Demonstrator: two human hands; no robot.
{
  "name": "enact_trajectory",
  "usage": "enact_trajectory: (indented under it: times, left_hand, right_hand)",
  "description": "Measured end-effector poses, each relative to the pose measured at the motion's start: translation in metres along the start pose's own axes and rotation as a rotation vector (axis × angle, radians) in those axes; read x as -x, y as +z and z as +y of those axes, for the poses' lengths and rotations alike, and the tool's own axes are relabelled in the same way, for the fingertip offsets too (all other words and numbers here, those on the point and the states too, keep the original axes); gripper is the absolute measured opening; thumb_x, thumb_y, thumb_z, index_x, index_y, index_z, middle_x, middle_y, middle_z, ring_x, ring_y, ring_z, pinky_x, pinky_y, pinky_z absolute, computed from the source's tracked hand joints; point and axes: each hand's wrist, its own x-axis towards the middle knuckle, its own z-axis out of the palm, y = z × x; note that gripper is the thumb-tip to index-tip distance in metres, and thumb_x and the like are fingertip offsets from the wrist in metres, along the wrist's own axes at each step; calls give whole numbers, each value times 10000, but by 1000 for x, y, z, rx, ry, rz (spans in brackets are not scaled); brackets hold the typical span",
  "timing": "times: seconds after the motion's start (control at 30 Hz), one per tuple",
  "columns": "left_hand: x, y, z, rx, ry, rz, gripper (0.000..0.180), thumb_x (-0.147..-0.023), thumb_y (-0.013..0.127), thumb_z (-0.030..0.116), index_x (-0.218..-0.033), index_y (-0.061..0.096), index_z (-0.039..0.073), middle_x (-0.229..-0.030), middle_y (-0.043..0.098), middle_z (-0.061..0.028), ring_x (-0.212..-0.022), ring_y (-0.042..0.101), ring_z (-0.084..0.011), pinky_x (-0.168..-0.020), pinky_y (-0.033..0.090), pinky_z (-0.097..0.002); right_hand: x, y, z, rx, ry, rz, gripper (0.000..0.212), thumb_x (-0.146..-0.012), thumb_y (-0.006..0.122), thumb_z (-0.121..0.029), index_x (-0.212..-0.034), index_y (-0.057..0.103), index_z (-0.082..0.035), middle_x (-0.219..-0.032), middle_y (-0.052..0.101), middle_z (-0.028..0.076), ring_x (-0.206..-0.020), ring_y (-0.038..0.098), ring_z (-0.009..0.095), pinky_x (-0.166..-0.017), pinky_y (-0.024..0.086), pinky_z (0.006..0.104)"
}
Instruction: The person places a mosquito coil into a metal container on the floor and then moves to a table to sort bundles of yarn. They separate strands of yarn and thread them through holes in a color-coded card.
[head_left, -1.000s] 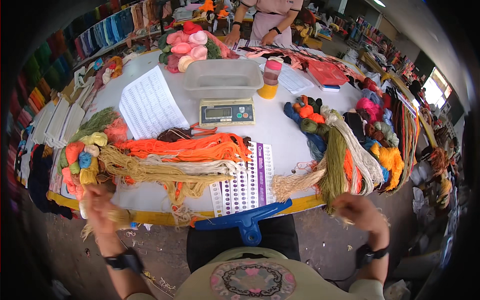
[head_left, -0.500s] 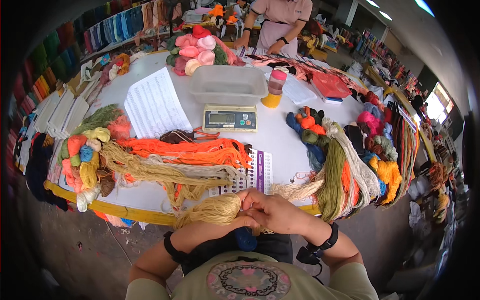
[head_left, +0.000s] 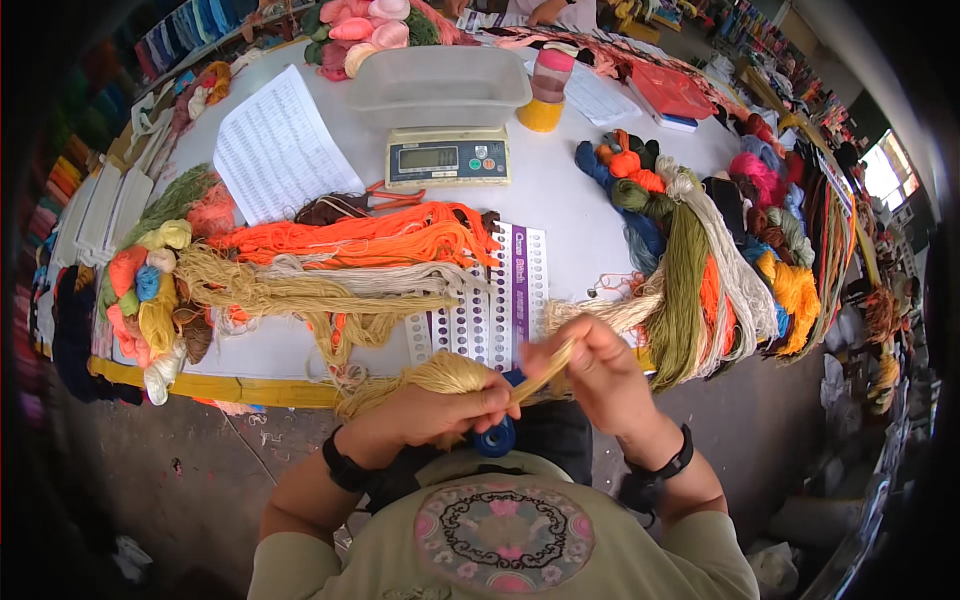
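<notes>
At the table's near edge my left hand (head_left: 425, 413) is closed on a skein of pale yellow thread (head_left: 448, 374), its loose bulk bulging behind the fingers. My right hand (head_left: 608, 385), slightly blurred, pinches a thin bundle of strands (head_left: 546, 376) drawn out taut to the right from that skein. Below my hands, by my lap, is a round blue object (head_left: 495, 438), partly covered. Just beyond lies a white punched thread card (head_left: 520, 275) with a purple band. Tan thread hanks (head_left: 270, 298) and bright orange hanks (head_left: 360, 235) lie across its left side.
Behind the hanks stands a digital scale (head_left: 448, 157) with a clear plastic tub (head_left: 440, 90). A printed sheet (head_left: 285, 150) lies left of it, a pink-lidded jar (head_left: 547, 92) right. Olive and white hanks (head_left: 690, 270) crowd the right. A co-worker's hand (head_left: 548, 12) shows at the far side.
My right hand has moved away from my left, up and to the right, stretching strands between them. My left hand keeps the skein. The view has tilted down.
</notes>
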Motion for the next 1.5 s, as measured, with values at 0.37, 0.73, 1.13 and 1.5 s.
enact_trajectory:
  times: [0.37,0.73,1.13,1.5]
  left_hand:
    - [-22,-77,0,187,293,465,218,-890,598,238,-1006,667,67,-870,632,10,-548,414,-39,-437,283,-187]
    - [-83,-65,-39,-819,185,797,167,-837,660,204,-889,612,53,-715,583,-18,-533,534,-105,-474,436,-259]
    - [-74,-67,-24,103,128,534,128,-896,580,177,-884,581,49,-708,581,-37,-432,392,-66,-380,279,-220]
    - [-75,-63,-26,79,190,490,44,-881,588,52,-894,559,21,-627,500,-13,-437,414,-70,-367,295,-218]
  right_hand:
    - [-45,2,76,98,238,-182,83,-942,503,-82,-966,582,-67,-730,570,24,-629,512,136,-609,451,259]
    - [-40,35,102,306,381,-316,118,-919,564,-220,-1002,598,-144,-760,633,114,-696,626,314,-637,492,377]
    - [-46,33,88,397,371,-308,185,-908,554,-262,-1047,480,-165,-706,624,154,-704,623,381,-622,474,493]
    - [-42,50,78,593,356,-259,125,-910,534,-235,-989,488,-149,-671,612,172,-650,612,395,-580,463,506]
